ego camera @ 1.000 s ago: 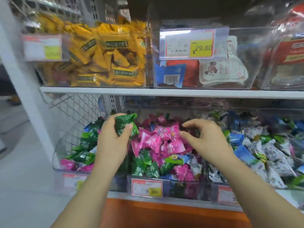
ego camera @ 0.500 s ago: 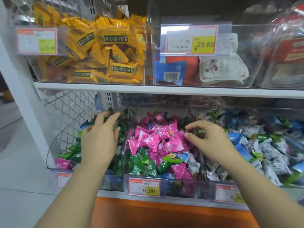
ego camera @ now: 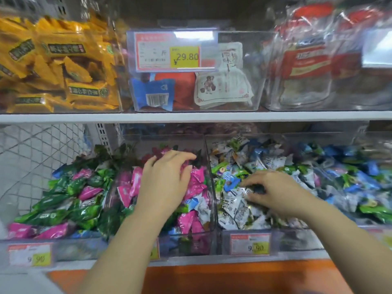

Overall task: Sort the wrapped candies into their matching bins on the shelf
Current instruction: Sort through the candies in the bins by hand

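change, left hand: the left hand [ego camera: 167,183] was over the left bin [ego camera: 74,249] half a second ago; now it is hovering over the middle bin [ego camera: 191,240], above the pink candies [ego camera: 196,181].
change, right hand: the right hand [ego camera: 275,192] was at the right edge of the middle bin; now it is reaching into the right bin [ego camera: 297,240].
change, green piece: a second ago the left hand was holding a green candy; that piece is no longer showing in the hand.
change, view: the bins are sitting larger and further left in the picture than before.
left grip: fingers are curling down over the pink heap, thumb beside them; can't tell if they are holding anything.
right grip: fingertips and thumb are curling onto the white and blue candies [ego camera: 237,211] around a dark patch; too blurred, can't tell if it is pinching a piece.
candies, location: all are lying in three clear bins side by side on the lower shelf, under the white shelf board [ego camera: 191,117].
candies, look: small shiny twisted wrappers, heaped loose.
left bin: mostly green candies [ego camera: 63,215], a few pink ones lying among them.
middle bin: mostly pink, with green and some white mixing in near the front.
right bin: white and blue, with green pieces scattered through.
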